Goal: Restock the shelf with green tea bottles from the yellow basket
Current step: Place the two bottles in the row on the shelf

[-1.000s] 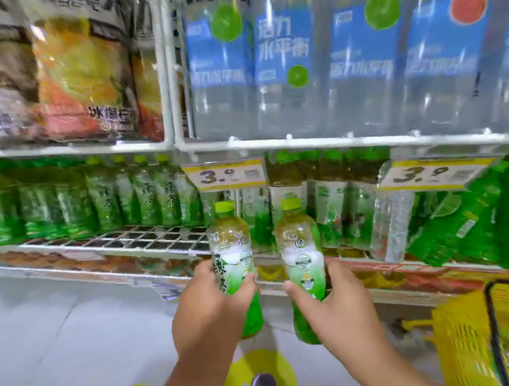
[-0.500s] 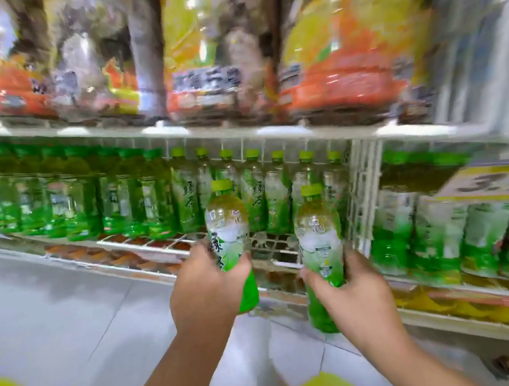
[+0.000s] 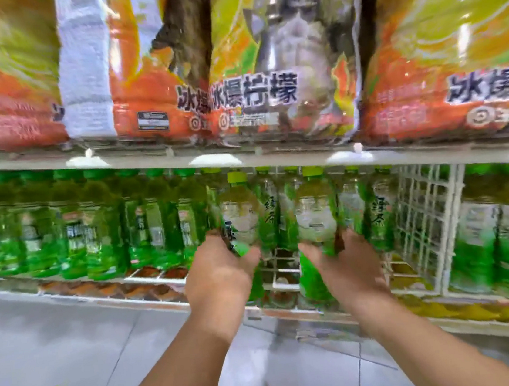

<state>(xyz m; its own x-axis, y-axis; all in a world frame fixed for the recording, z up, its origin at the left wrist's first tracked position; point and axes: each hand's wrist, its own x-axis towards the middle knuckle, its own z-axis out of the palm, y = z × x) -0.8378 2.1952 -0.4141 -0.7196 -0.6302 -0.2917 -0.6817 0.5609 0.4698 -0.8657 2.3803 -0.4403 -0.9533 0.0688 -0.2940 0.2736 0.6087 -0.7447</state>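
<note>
My left hand (image 3: 220, 269) grips an upright green tea bottle (image 3: 239, 213) with a lime cap. A second green tea bottle (image 3: 313, 208) stands upright in the grip of my right hand (image 3: 348, 264). Both bottles are raised in front of the wire shelf (image 3: 283, 280), at a gap between rows of shelved green tea bottles (image 3: 379, 210). Their caps sit just under the edge of the shelf above (image 3: 274, 158). The yellow basket is out of view. The picture is blurred by motion.
More green bottles (image 3: 100, 242) fill the shelf to the left. A white wire divider (image 3: 425, 224) separates larger green bottles (image 3: 506, 243) on the right. Big orange-and-yellow drink packs (image 3: 242, 67) stand on the shelf above. Grey floor tiles (image 3: 59, 358) lie below.
I have moved left and closer to the shelf. Both hands have carried their bottles up and forward to the gap. The yellow basket has left the view.
</note>
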